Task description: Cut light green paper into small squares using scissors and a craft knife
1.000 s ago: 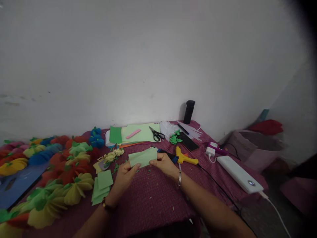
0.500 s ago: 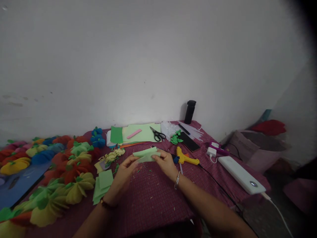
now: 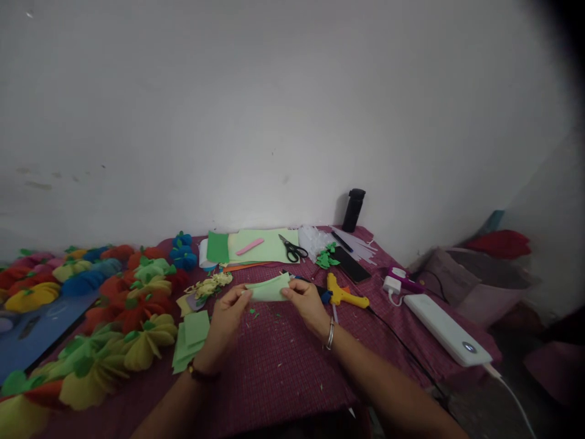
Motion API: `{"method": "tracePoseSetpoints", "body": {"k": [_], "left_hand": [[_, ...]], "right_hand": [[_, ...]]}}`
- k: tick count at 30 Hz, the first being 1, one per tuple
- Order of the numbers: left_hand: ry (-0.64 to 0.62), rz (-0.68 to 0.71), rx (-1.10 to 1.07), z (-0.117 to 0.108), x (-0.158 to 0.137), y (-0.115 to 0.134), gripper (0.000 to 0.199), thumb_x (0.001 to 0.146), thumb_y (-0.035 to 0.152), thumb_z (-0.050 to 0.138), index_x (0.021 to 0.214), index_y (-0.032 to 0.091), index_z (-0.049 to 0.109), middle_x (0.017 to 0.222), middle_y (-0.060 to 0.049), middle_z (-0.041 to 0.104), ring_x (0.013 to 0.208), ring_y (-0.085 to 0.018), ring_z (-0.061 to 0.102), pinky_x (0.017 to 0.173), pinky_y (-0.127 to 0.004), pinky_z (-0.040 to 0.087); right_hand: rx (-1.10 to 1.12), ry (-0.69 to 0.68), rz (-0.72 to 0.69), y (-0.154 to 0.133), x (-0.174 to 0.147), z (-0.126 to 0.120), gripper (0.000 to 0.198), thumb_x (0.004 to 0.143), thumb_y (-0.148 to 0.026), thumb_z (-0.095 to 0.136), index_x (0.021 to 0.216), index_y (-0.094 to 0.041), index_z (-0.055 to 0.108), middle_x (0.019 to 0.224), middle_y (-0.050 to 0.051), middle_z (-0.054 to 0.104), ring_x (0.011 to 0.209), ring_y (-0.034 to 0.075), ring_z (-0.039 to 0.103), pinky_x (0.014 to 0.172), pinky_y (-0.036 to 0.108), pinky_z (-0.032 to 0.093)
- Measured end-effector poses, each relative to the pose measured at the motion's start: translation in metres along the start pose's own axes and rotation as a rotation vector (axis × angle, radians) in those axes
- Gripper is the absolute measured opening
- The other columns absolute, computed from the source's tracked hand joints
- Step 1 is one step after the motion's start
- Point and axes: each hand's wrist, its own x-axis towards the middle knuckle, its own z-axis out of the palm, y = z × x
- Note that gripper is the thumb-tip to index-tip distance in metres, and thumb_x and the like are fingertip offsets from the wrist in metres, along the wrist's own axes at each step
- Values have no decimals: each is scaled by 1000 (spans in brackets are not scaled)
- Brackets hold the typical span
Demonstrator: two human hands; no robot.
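Observation:
A pale green piece of paper [image 3: 269,289] is stretched between my two hands above the table. My left hand [image 3: 230,314] pinches its left end between thumb and fingers. At the right end, my right hand [image 3: 307,303] grips it the same way, thumb on the near side. The paper looks folded or curved along its upper edge. Left of my left wrist lies a small stack of pale green paper pieces [image 3: 191,337]. A yellow glue gun [image 3: 345,294] rests just right of my right hand.
Colourful pumpkin-like paper shapes [image 3: 141,305] crowd the left. Black-handled scissors [image 3: 293,250] and a pink strip [image 3: 250,246] lie on green sheets at the back. A phone [image 3: 351,264], black bottle [image 3: 353,210], green cut-outs [image 3: 326,256] and white power bank [image 3: 445,329] are to the right.
The paper's lower flap, folded up toward my fingers before, now lies flatter against the rest. Both hands keep hold of the ends, and the view has shifted slightly.

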Motion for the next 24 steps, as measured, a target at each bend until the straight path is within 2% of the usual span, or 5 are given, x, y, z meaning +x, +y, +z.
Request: {"method": "tracePoseSetpoints", "body": {"k": [3, 7, 11, 16, 24], "left_hand": [[26, 172, 257, -4, 0, 3, 19, 72, 34, 64, 67, 16, 67, 74, -1, 63, 69, -14, 54, 63, -23, 41], [5, 324, 371, -2, -4, 6, 22, 74, 30, 62, 57, 17, 60, 68, 0, 57, 65, -13, 51, 61, -23, 39], [28, 353, 380, 2, -8, 2, 24, 74, 28, 64, 55, 17, 53, 63, 2, 50, 61, -11, 46, 57, -22, 36], [52, 361, 330, 1, -10, -5, 31, 74, 29, 65, 54, 18, 44, 59, 4, 43, 57, -10, 41, 54, -21, 34], [91, 406, 261, 3, -13, -12, 30, 74, 26, 66, 57, 19, 42, 64, 4, 46, 60, -11, 45, 56, -22, 36]], "right_hand": [[42, -30, 17, -1, -1, 2, 24, 66, -37, 70, 63, -16, 58, 58, -4, 49, 56, 10, 40, 55, 22, 31], [51, -42, 18, -1, -2, 3, 25, 68, -39, 68, 67, -15, 59, 62, -3, 51, 58, 11, 42, 56, 23, 33], [38, 22, -22, 0, -3, 2, 23, 70, -36, 66, 65, -15, 57, 60, -3, 50, 57, 10, 41, 56, 23, 34], [10, 40, -57, 1, -6, 3, 22, 72, -35, 65, 66, -16, 56, 61, -3, 49, 57, 10, 41, 55, 22, 35], [6, 61, -109, 2, -8, 3, 24, 71, -35, 67, 65, -17, 52, 64, -4, 48, 60, 10, 41, 56, 22, 35]]}}
